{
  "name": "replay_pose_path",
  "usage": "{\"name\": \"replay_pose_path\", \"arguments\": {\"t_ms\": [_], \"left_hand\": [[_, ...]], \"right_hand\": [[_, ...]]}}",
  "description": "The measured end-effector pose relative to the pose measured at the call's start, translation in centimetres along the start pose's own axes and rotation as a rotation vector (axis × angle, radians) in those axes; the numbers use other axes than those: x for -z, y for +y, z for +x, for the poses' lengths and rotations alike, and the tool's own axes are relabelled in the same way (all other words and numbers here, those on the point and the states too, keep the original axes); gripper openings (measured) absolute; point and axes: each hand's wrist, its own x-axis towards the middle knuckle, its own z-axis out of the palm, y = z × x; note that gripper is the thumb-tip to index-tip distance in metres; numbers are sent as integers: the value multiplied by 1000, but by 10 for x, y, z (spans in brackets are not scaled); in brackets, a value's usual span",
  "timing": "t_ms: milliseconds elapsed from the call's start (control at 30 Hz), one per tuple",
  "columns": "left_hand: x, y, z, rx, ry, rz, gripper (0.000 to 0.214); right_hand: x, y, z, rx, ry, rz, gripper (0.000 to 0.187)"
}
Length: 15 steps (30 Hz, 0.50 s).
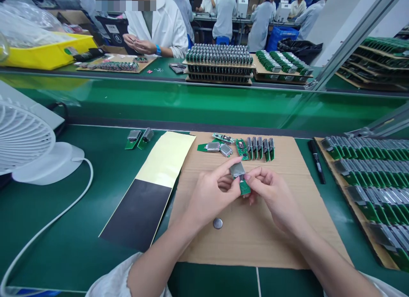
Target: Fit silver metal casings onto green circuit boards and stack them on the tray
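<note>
My left hand point(211, 190) and my right hand point(271, 190) meet over a cardboard sheet point(287, 220), both pinched on one small green circuit board with a grey screen point(239, 174). The left fingers hold the screen end, the right fingers the green lower end. Beyond the hands lie loose boards point(220, 148) and a short row of boards standing on edge point(260, 148). A round coin cell point(217, 223) lies on the cardboard below the hands.
A white desk fan point(28, 143) with its cable stands at left. A yellow and black sheet point(153, 186) lies beside the cardboard. Two boards point(139, 138) lie further left. A black marker point(317, 161) and a tray of boards point(373, 182) are at right. A person in white sits across the green belt point(191, 103).
</note>
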Motion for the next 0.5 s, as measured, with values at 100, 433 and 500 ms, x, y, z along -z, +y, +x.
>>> {"name": "replay_pose_path", "arguments": {"t_ms": [100, 433, 500], "left_hand": [[1, -3, 0, -93, 3, 110, 46], [9, -4, 5, -51, -163, 96, 57], [9, -1, 5, 25, -181, -26, 57]], "right_hand": [[0, -1, -1, -9, -20, -1, 36], [9, -6, 1, 5, -86, 45, 41], [10, -7, 2, 3, -104, 68, 39]]}}
